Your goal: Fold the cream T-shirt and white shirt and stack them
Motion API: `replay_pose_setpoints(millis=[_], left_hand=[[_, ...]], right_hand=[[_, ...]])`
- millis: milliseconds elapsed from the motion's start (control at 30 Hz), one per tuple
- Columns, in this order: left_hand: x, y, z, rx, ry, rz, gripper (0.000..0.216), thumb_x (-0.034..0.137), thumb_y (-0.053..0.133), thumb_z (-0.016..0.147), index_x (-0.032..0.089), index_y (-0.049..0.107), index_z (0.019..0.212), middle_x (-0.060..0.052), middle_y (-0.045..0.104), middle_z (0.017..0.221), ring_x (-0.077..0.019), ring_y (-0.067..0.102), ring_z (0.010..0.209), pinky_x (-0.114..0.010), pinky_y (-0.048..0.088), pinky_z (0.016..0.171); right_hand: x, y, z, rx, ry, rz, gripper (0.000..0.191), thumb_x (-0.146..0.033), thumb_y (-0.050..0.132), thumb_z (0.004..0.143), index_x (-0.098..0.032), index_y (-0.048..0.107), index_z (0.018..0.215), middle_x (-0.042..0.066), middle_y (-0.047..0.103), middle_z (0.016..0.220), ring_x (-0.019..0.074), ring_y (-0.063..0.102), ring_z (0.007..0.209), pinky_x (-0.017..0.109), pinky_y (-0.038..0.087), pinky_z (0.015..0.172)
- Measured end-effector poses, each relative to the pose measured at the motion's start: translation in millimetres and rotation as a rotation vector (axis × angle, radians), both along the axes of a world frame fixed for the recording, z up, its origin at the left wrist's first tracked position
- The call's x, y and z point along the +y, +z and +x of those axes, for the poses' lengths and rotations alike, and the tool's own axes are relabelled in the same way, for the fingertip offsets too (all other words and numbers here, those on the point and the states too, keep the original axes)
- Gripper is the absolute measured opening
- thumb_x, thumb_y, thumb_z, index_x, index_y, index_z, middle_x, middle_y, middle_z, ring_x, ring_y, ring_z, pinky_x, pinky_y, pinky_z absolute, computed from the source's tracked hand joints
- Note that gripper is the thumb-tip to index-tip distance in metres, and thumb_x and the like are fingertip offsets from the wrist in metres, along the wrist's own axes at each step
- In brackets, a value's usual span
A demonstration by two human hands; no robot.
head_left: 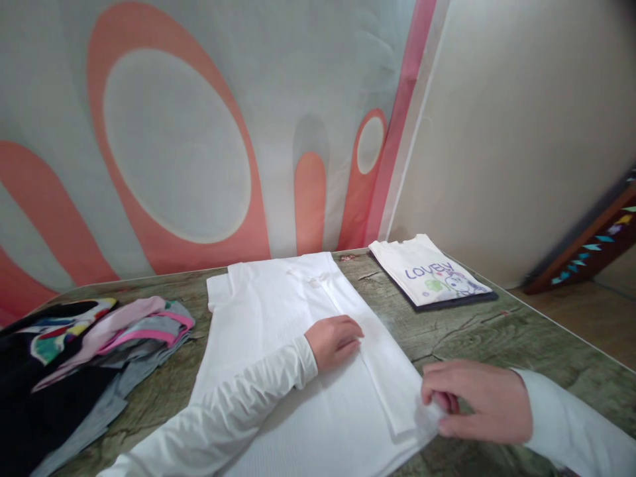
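A white short-sleeved shirt lies spread on the table, with its collar toward the wall. Its right side is folded inward in a long strip. My left hand rests on the shirt, fingers loosely bent and lying across the inner edge of that strip. At the lower right corner, my right hand pinches the shirt's hem between thumb and fingers. The front part of the shirt runs out of view, and my left forearm covers some of it.
A loose pile of clothes, black, pink and grey, lies on the left. Back right, a folded white shirt with "LOVELY" print rests on a dark folded cloth. Behind the wood-patterned table stands a patterned wall.
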State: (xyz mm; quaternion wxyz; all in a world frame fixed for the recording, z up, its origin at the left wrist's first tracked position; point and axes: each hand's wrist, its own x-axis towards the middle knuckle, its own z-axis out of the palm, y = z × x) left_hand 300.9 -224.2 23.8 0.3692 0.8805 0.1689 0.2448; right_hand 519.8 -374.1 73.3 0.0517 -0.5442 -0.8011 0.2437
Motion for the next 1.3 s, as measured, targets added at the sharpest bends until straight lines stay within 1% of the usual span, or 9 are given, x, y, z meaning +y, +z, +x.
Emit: replay_pose_setpoints(millis=[133,267,433,500,633,833,967,1100,1300], left_hand=[[12.9,5.2,-0.2,-0.202,0.265,-0.382,0.015,0.027,0.057,0.075,0.019,0.060,0.087,-0.007,0.058,0.091,-0.0176,0.054,0.086,-0.026,0.045,0.072],[23.5,0.7,1.9,-0.326,0.446,-0.772,0.022,0.018,0.062,0.070,0.016,0.053,0.090,-0.005,0.056,0.091,-0.0138,0.056,0.079,-0.020,0.045,0.059],[25.1,10.5,4.4,-0.515,0.574,-1.203,0.022,0.003,0.054,0.071,0.014,0.048,0.089,-0.004,0.055,0.083,-0.0079,0.057,0.068,-0.019,0.046,0.066],[24.6,18.5,4.6,-0.524,0.599,-1.355,0.019,0.003,0.052,0.073,0.013,0.047,0.088,-0.004,0.055,0.077,-0.0084,0.057,0.064,-0.019,0.047,0.063],[24.1,30.3,6.8,-0.410,0.542,-1.623,0.008,0.016,0.049,0.078,0.011,0.045,0.083,-0.010,0.055,0.080,-0.0114,0.058,0.062,-0.020,0.048,0.059],[21.5,34.0,23.4,-0.367,0.542,-1.646,0.015,0.023,0.042,0.082,0.015,0.036,0.093,-0.009,0.051,0.087,-0.0146,0.059,0.066,-0.027,0.049,0.061],[19.5,29.3,31.4,-0.430,0.477,-1.672,0.011,0.024,0.037,0.084,0.016,0.036,0.091,-0.006,0.052,0.078,-0.0151,0.058,0.061,-0.026,0.047,0.055],[18.7,20.2,32.6,-0.462,0.454,-1.677,0.009,0.022,0.038,0.084,0.015,0.041,0.087,-0.003,0.050,0.072,-0.0134,0.056,0.059,-0.023,0.045,0.052],[22.7,13.6,31.0,-0.480,0.450,-1.695,0.011,0.019,0.041,0.083,0.014,0.045,0.073,-0.003,0.048,0.067,-0.0117,0.053,0.057,-0.022,0.047,0.056]], right_hand=[[52.2,6.0,-27.7,0.035,-0.062,0.114,0.006,-0.024,0.054,0.070,-0.018,0.055,0.071,-0.001,0.055,0.065,0.0109,0.049,0.057,0.022,0.035,0.055],[100.0,-11.4,-65.4,-0.102,-0.274,0.247,0.013,-0.029,0.051,0.075,-0.016,0.054,0.075,0.003,0.060,0.070,0.0149,0.054,0.066,0.025,0.036,0.061],[117.5,-30.1,-78.5,-0.164,-0.356,0.272,0.011,-0.023,0.049,0.073,-0.015,0.055,0.075,0.008,0.063,0.073,0.0189,0.060,0.072,0.027,0.039,0.063],[121.0,-31.0,-70.9,-0.091,-0.376,0.226,0.007,-0.019,0.048,0.070,-0.015,0.055,0.069,0.006,0.063,0.067,0.0181,0.060,0.066,0.026,0.041,0.060],[134.4,-29.7,-43.6,0.255,-0.463,-0.118,0.004,-0.017,0.047,0.068,-0.017,0.051,0.068,-0.001,0.057,0.052,0.0108,0.053,0.041,0.021,0.040,0.039],[140.9,-29.3,-24.4,0.466,-0.481,-0.220,0.002,-0.016,0.047,0.067,-0.017,0.046,0.065,-0.005,0.051,0.049,0.0069,0.047,0.036,0.017,0.035,0.031],[129.4,-26.7,-41.8,0.264,-0.414,-0.087,0.012,-0.028,0.048,0.071,-0.018,0.047,0.066,-0.003,0.052,0.050,0.0097,0.049,0.036,0.021,0.035,0.035],[119.7,-29.4,-57.7,-0.049,-0.376,0.196,0.020,-0.036,0.054,0.069,-0.017,0.053,0.063,0.004,0.061,0.062,0.0171,0.058,0.059,0.026,0.038,0.053],[115.9,-31.9,-60.5,-0.148,-0.345,0.211,0.010,-0.021,0.048,0.069,-0.018,0.057,0.066,0.004,0.063,0.066,0.0158,0.057,0.065,0.024,0.033,0.056]])
